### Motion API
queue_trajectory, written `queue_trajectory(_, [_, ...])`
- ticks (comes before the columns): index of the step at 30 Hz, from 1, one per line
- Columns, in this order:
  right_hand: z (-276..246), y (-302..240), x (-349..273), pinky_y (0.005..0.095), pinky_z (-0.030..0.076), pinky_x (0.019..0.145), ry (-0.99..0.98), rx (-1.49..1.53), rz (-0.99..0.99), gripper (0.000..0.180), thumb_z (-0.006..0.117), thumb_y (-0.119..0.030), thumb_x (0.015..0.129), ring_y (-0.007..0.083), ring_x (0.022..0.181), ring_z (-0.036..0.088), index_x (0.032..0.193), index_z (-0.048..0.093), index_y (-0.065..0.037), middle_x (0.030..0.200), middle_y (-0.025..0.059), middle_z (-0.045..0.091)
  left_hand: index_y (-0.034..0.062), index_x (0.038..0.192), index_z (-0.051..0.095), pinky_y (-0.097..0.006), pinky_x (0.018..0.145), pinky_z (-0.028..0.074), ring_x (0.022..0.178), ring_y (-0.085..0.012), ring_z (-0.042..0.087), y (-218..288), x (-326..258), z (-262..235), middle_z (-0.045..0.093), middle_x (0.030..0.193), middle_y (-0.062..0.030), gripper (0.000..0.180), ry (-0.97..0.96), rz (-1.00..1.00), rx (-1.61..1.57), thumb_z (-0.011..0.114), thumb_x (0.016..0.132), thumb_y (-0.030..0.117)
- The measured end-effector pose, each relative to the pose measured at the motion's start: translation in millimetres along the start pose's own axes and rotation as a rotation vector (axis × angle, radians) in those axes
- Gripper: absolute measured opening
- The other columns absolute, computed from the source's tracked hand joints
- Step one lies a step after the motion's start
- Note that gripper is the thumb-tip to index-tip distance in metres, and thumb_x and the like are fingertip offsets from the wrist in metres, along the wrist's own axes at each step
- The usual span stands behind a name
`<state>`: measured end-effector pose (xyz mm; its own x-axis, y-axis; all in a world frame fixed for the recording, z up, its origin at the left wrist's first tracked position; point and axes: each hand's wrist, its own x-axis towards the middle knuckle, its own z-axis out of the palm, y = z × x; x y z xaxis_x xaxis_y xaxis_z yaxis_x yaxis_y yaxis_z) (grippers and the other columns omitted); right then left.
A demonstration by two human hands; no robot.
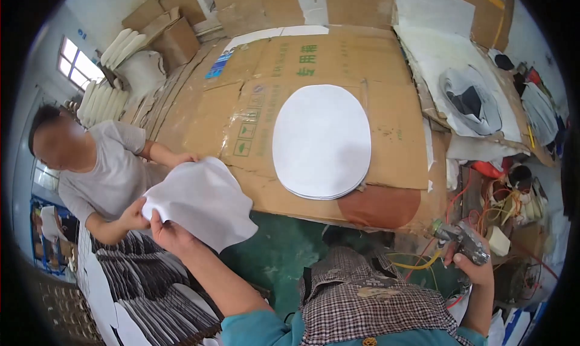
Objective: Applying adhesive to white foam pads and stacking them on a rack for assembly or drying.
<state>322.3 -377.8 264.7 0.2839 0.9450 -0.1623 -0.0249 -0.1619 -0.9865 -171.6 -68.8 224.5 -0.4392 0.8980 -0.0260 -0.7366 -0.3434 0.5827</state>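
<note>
the counter in front of me is covered in flattened brown cardboard, and a stack of white oval sheets lies flat near its middle. off its near left corner, held up in the air, is the white sheet i have hold of. my left hand pinches its lower left edge, fingers clenched on the material, while a co-worker's hand grips the same edge just beside mine and their other hand meets the top. the sheet sags and buckles between us, so i judge it light, soft and floppy; best taken at the rim with a firm pinch, ideally at two spread points. my right hand is well apart at the lower right, fingers wrapped around a metal glue gun, near a tangle of orange and yellow hoses.
</note>
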Motion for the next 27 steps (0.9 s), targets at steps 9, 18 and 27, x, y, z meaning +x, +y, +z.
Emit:
queue_trajectory(9, [-2, -19, -28, 0.0281, 0.050, 0.060, 0.364, -0.159, -0.038, 0.062, 0.073, -0.022, 0.072, 0.0144, 0.066, 0.057, 0.121, 0.045, 0.005, 0.083, 0.0091, 0.059, -0.0033, 0.121, 0.037, -0.035, 0.068, 0.049, 0.082, -0.0279, 0.055, -31, -24, -17, 0.052, 0.102, -0.0168, 0.047, 0.263, 0.185, -0.185, 0.052, 0.082, 0.016])
queue_trajectory(18, [24, -10, -16, 0.0309, 0.050, 0.063, 0.179, 0.032, -0.056, 0.057, 0.071, -0.016, 0.072, 0.0169, 0.066, 0.059, 0.120, 0.047, 0.003, 0.077, 0.0097, 0.059, 0.0007, 0.103, 0.042, -0.033, 0.064, 0.049, 0.076, -0.0276, 0.054, -73, -23, -31, 0.052, 0.097, -0.0150, 0.033, 0.368, -0.022, -0.137, 0.054, 0.079, 0.019])
queue_trajectory(27, [6, -13, -46, 0.0295, 0.050, 0.056, 0.076, -0.076, -0.026, 0.057, 0.073, -0.018, 0.071, 0.0171, 0.064, 0.058, 0.117, 0.048, 0.005, 0.078, 0.0112, 0.059, 0.0003, 0.103, 0.042, -0.033, 0.063, 0.049, 0.077, -0.0267, 0.054, -93, -25, -48, 0.051, 0.098, -0.0145, 0.030, 0.359, -0.084, -0.082, 0.054, 0.079, 0.014])
